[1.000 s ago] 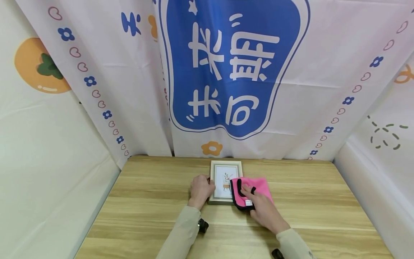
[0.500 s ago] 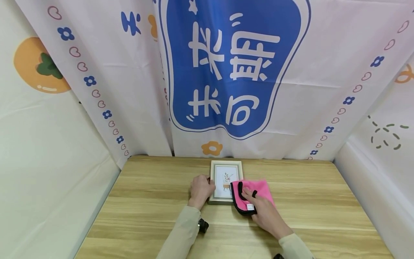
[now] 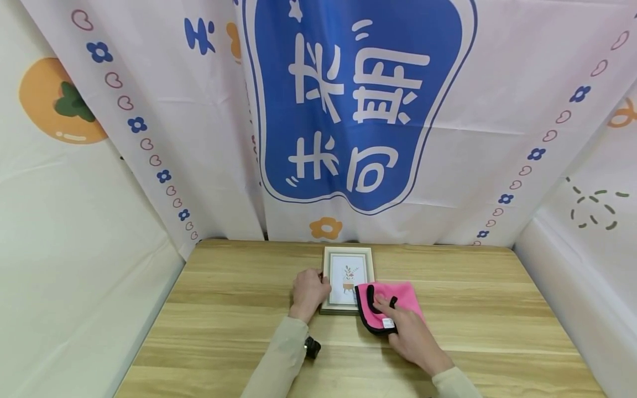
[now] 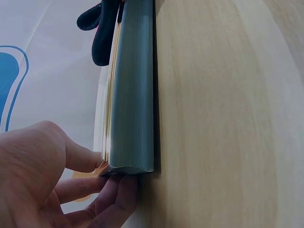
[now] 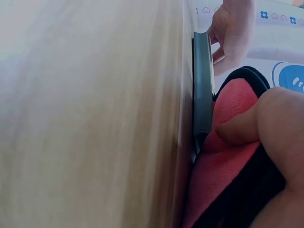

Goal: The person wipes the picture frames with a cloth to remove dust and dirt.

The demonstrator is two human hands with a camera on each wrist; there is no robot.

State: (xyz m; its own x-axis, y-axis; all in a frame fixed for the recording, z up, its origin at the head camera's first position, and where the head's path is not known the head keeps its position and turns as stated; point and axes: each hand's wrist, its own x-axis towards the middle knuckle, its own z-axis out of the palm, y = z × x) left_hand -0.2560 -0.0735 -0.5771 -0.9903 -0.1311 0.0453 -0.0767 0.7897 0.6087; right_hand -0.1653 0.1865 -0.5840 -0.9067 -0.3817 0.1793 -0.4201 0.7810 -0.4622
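Observation:
A picture frame (image 3: 348,280) with a cream border and a plant print lies face up on the table. At its left edge my left hand (image 3: 309,290) holds on, thumb on the top face and fingers against the side, as the left wrist view shows at the frame's edge (image 4: 132,95). My right hand (image 3: 413,334) grips a pink cloth (image 3: 405,296) with black edging and a small white tag. The cloth covers the frame's lower right corner and spreads over the table beside it. In the right wrist view, the thumb presses into the pink cloth (image 5: 232,102) close to the frame's side.
The wooden table (image 3: 239,287) ends at a white printed curtain (image 3: 224,166) with a large blue patch, just behind the picture frame. White fabric walls stand at the left (image 3: 74,249) and right (image 3: 587,287).
My right hand and the pink cloth have slid a little down toward the near side and slightly right along the frame's right edge. My left hand and the picture frame stay in place.

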